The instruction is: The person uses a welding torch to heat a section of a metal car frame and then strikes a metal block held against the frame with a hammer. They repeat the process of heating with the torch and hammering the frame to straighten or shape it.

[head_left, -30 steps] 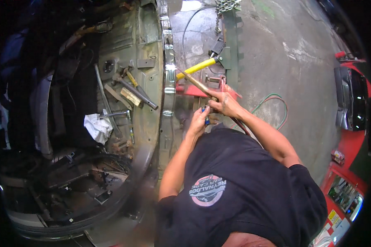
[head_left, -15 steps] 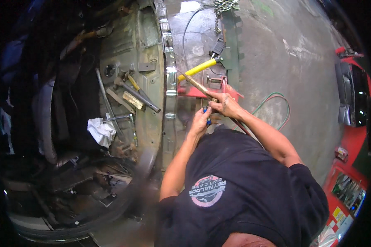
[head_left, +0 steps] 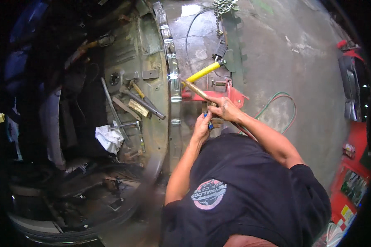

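Observation:
My right hand is closed around a brass gas torch, its nozzle pointing up and left at the car's shiny metal sill. A pale glint shows on the sill by the nozzle; whether it is flame or reflection I cannot tell. Just below, my left hand is closed at the torch's rear end, its fingers at a small blue part, likely a valve knob. Red and green hoses trail from under my right forearm onto the floor. Beyond the nozzle slants a yellow bar.
On the car floor left of the sill lie a hammer, a dark metal tube, a wooden block and a white rag. A red metal fixture and a chain are beyond my hands. Red equipment stands at right.
The whole view has shifted slightly, so the car and tools sit a bit further right and lower. Both hands keep their grip, and the torch still points at the sill.

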{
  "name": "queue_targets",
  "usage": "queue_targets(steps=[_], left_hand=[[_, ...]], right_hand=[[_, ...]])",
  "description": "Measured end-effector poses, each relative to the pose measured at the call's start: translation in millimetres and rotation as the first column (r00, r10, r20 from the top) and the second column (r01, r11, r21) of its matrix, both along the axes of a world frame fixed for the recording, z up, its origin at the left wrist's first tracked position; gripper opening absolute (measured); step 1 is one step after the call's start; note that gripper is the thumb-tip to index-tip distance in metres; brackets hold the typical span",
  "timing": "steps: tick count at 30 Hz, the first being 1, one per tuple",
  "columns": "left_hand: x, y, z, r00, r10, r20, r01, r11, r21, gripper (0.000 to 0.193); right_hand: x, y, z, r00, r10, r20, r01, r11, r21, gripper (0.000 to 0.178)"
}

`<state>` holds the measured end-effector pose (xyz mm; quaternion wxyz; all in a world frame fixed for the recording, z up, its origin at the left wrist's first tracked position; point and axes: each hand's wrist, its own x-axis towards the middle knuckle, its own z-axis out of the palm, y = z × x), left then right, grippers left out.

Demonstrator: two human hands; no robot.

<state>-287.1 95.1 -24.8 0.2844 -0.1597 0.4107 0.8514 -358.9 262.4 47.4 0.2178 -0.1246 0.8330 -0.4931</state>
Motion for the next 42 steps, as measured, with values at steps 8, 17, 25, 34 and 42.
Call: queue_targets(steps=[8,17,25,34,42], left_hand=[[2,6,-2,1.000,-0.006,0.030,0.006,1.000,0.004,0.036],[0,6,3,0.996,-0.078,0.040,0.078,0.997,-0.007,0.035],[7,-5,4,0.998,-0.004,0.057,0.007,0.998,-0.060,0.035],[4,3,-2,0.994,-0.083,0.071,0.086,0.996,-0.035,0.030],[2,-3,14,0.996,-0.053,0.075,0.061,0.992,-0.109,0.033]], right_hand=[[5,8,-1,0.999,-0.004,0.042,0.005,1.000,-0.024,0.055],[9,13,-3,0.996,-0.049,0.079,0.054,0.997,-0.059,0.057],[12,1,-21,0.999,-0.017,0.041,0.022,0.991,-0.132,0.060],[20,16,-18,0.995,-0.083,0.063,0.088,0.994,-0.066,0.058],[13,6,-14,0.999,-0.041,0.024,0.043,0.994,-0.102,0.061]])
